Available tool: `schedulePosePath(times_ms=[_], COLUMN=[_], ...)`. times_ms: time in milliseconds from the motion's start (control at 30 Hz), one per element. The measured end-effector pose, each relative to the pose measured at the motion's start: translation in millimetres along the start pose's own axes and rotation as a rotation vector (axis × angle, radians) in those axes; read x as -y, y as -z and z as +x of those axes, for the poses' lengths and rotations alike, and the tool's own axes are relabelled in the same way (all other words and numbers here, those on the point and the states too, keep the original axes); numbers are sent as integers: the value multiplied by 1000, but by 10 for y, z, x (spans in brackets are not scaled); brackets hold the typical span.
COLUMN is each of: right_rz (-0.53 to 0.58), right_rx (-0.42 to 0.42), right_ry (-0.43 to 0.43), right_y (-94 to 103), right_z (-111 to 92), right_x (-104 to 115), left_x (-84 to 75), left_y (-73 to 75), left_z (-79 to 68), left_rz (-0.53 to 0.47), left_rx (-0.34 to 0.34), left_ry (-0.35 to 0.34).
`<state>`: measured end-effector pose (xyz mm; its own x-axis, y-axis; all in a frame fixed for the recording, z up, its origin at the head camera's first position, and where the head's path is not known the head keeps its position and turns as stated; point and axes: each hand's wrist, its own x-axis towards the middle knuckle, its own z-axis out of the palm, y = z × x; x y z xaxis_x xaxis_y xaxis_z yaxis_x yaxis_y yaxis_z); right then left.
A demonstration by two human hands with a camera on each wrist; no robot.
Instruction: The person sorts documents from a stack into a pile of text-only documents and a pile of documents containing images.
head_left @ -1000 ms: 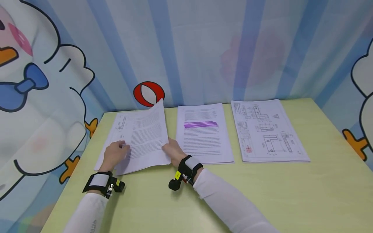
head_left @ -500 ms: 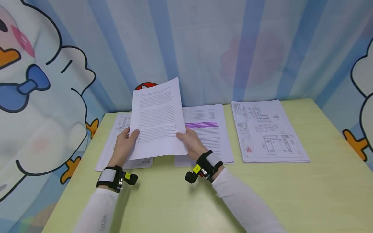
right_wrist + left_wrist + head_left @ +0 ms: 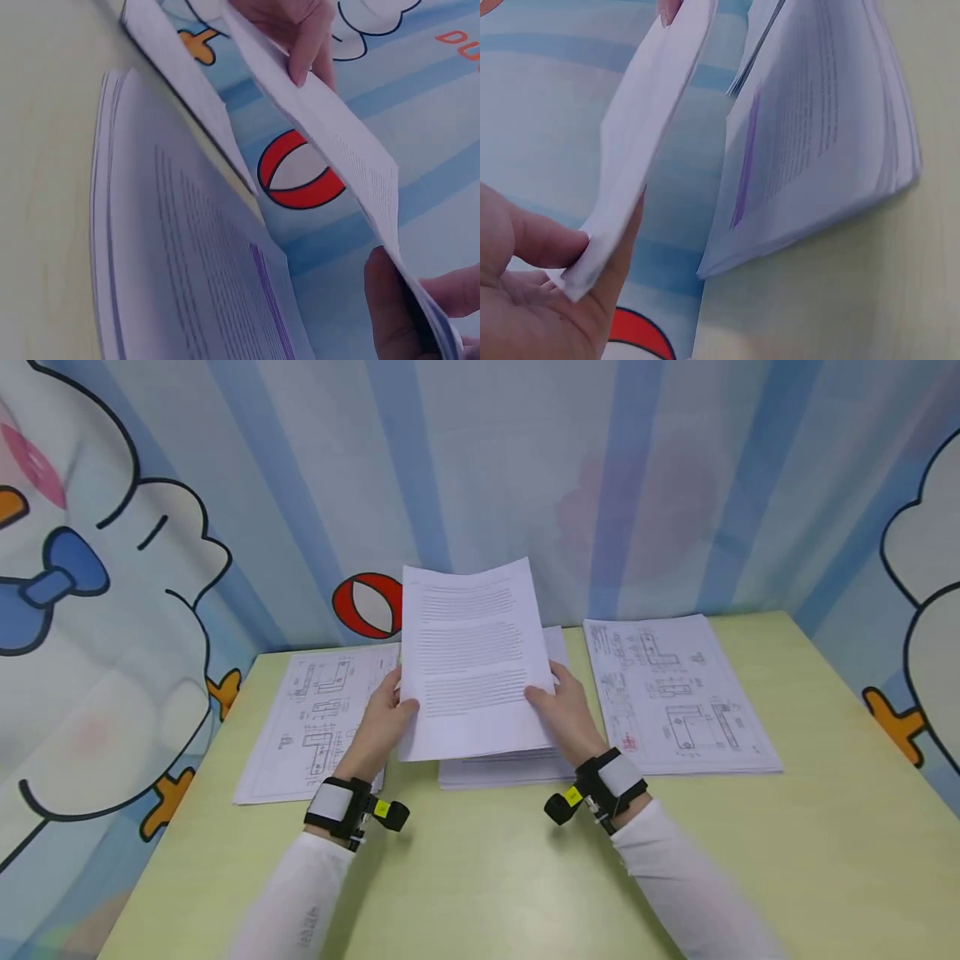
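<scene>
My left hand (image 3: 378,725) and my right hand (image 3: 567,717) grip a thin stack of printed paper (image 3: 471,647) by its two lower side edges. Both thumbs lie on the text side, and fingers reach behind it. In the head view the held paper stands tilted up above the middle paper stack (image 3: 498,771) and covers most of it. The left wrist view shows a purple marked band (image 3: 745,161) across that middle stack's text. The held paper is apart from the stack below.
On the left of the table (image 3: 487,868) lies a stack of technical drawings (image 3: 315,718). Another stack of drawings (image 3: 678,702) with a small red mark lies on the right. A striped, cartoon-printed curtain (image 3: 495,468) hangs right behind the table.
Both hands lifted the printed paper off the left stack and carried it right, over the middle stack. The left hand went from resting on the left stack to gripping the paper. Drawings now show there.
</scene>
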<state>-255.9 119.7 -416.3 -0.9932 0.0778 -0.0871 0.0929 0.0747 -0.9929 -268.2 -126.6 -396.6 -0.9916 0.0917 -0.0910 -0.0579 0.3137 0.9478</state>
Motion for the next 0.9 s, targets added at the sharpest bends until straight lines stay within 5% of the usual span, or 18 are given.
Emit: schedulePosePath(times_ms=[333, 533, 733, 900], right_rz=[-342, -484, -610, -718], right_rx=[-28, -17, -22, -10], right_ry=[-12, -14, 38, 62], right_y=[374, 468, 499, 512], right_z=[-38, -14, -6, 6], right_x=[-191, -320, -358, -311], left_x=[145, 241, 260, 283], left_y=[-321, -393, -408, -403], left_z=[138, 131, 105, 81], left_rz=[101, 231, 458, 489], left_rx=[142, 101, 39, 33], left_ry=[66, 101, 61, 96])
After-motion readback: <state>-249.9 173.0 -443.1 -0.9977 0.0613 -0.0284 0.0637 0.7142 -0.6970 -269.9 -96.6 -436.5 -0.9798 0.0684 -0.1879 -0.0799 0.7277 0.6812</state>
